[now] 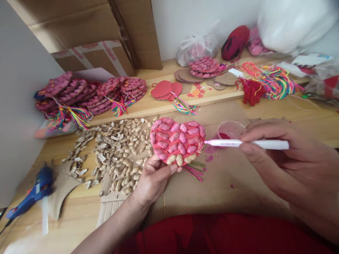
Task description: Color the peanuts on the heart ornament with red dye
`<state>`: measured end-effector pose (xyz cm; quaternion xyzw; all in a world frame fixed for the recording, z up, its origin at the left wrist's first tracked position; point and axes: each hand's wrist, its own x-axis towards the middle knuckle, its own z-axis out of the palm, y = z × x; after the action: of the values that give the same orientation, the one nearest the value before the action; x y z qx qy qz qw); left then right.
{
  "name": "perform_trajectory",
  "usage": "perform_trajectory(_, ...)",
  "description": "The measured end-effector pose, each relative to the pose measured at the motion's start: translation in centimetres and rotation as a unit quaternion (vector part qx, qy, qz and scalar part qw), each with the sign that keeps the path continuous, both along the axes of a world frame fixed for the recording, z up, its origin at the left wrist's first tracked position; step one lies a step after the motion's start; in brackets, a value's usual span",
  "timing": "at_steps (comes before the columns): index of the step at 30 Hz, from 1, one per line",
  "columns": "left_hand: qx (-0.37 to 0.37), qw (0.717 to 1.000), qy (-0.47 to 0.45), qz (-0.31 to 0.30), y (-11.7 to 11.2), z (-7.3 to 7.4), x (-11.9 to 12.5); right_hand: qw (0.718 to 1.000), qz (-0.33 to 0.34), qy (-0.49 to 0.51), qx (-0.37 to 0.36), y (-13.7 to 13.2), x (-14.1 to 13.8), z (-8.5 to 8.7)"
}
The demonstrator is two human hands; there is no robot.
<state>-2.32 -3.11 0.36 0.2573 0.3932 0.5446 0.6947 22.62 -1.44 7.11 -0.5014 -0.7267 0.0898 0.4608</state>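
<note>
My left hand (156,176) grips the lower edge of a red heart-shaped plaque (178,141) covered with rows of peanuts. Most of the peanuts are pink; a few along the bottom (179,159) keep their natural tan. Green and pink strings (195,171) hang below the plaque. Between the thumb and fingers of my right hand (280,151) is a slim white marker (249,144), held level. Its pink tip meets or nearly meets a peanut on the plaque's right edge. Behind the marker stands a clear plastic cup (230,127) with pink inside.
Peanuts and shells (124,151) spread over the left of the table. A blue glue gun (37,190) lies at far left. Stacked peanut plaques (87,92), red hearts (165,90), colourful strings (279,83) and a bag (197,49) line the raised back board. Cardboard (212,197) covers the work area.
</note>
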Motion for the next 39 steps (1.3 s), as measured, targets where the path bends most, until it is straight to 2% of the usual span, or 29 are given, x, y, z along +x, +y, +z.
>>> perform_trajectory(4,0.000,1.000,-0.004,-0.004,0.0,0.0,0.0,0.999,-0.049,0.013,0.010,-0.2,-0.6,0.0)
perform_trajectory(7,0.001,1.000,-0.008,-0.005,-0.2,-0.1,-0.1,0.998,-0.058,0.029,-0.003,-0.2,-0.7,0.2)
perform_trajectory(14,0.022,1.000,0.016,-0.004,-0.3,-0.3,-0.2,0.997,0.049,0.037,-0.050,0.3,0.6,-0.5)
perform_trajectory(17,0.030,0.999,0.024,-0.005,-0.3,-0.3,-0.2,0.997,0.058,0.008,-0.041,0.4,1.0,-0.8)
perform_trajectory(25,0.030,0.999,0.028,0.000,-0.2,-0.2,-0.1,0.998,0.062,0.018,-0.025,0.3,0.8,-0.8)
perform_trajectory(31,0.022,1.000,0.015,-0.002,-0.2,0.0,-0.1,0.994,0.109,-0.001,0.007,0.5,0.6,-0.8)
perform_trajectory(34,0.020,1.000,0.017,-0.001,-0.2,0.0,-0.1,0.995,0.098,0.006,0.020,0.6,0.7,-0.7)
perform_trajectory(39,0.024,0.999,0.023,0.000,-0.2,-0.1,-0.1,0.992,0.114,-0.034,0.034,0.7,0.6,-0.6)
